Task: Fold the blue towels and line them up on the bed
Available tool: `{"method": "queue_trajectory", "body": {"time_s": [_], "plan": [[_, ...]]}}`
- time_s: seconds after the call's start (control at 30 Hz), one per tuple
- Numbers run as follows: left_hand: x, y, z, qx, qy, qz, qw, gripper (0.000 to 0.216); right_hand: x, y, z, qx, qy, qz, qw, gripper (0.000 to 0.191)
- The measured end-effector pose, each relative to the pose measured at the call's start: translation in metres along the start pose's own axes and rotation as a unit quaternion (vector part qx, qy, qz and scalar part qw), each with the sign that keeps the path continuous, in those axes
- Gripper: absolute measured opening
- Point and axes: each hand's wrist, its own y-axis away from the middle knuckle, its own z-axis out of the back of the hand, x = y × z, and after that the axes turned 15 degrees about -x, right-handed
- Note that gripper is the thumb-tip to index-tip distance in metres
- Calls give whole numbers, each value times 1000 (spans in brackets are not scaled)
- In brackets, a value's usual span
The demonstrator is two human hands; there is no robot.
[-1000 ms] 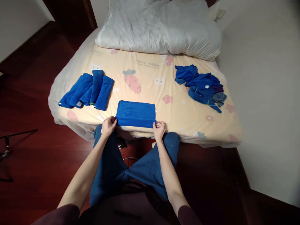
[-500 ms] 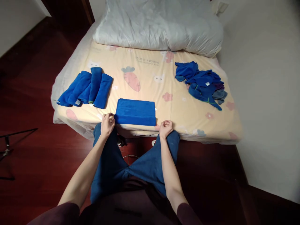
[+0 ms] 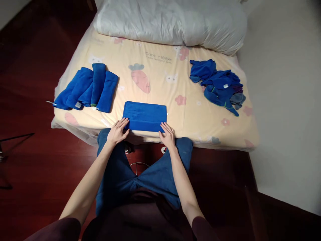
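Note:
A blue towel point(image 3: 144, 112) lies flat near the bed's front edge, with a folded strip along its near side. My left hand point(image 3: 117, 130) rests its outstretched fingers on the towel's near left corner. On the near right corner lie the fingers of my right hand point(image 3: 167, 134), also stretched out, with the thumb apart. Several rolled blue towels point(image 3: 86, 87) sit side by side to the left. A loose heap of crumpled blue cloths point(image 3: 220, 83) is on the right, with some purple and grey-blue fabric at its edge.
The bed point(image 3: 155, 83) has a yellow sheet printed with carrots and rabbits. A bulky pale grey quilt point(image 3: 170, 23) lies across its far end. At right stands a white wall point(image 3: 283, 100). Thin black legs point(image 3: 17, 137) of a stand show on the red-brown floor at left.
Both hands have moved from beside the towel inward onto its near corners, and their curled fingers have straightened. The view has shifted slightly; the towels and heap stay in place.

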Motion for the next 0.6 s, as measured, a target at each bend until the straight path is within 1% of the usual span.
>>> {"method": "queue_trajectory", "body": {"time_s": [0.07, 0.17, 0.37, 0.5, 0.6], "plan": [[1, 0, -1, 10, -10, -9, 1000, 72, -1, 0, -2, 23, 21, -2, 1000, 49], [2, 0, -2, 9, -12, -16, 1000, 80, -5, 0, -6, 18, 36, -14, 999, 52], [0, 0, -4, -8, -6, 6, 1000, 75, -11, 1, -10, 7, 39, -16, 999, 60], [2, 3, -2, 2, -11, -3, 1000, 72, -14, 5, -4, 13, 29, 3, 999, 62], [6, 5, -1, 9, -6, -16, 1000, 71, -16, 8, 3, 34, 12, 5, 999, 60]]}}
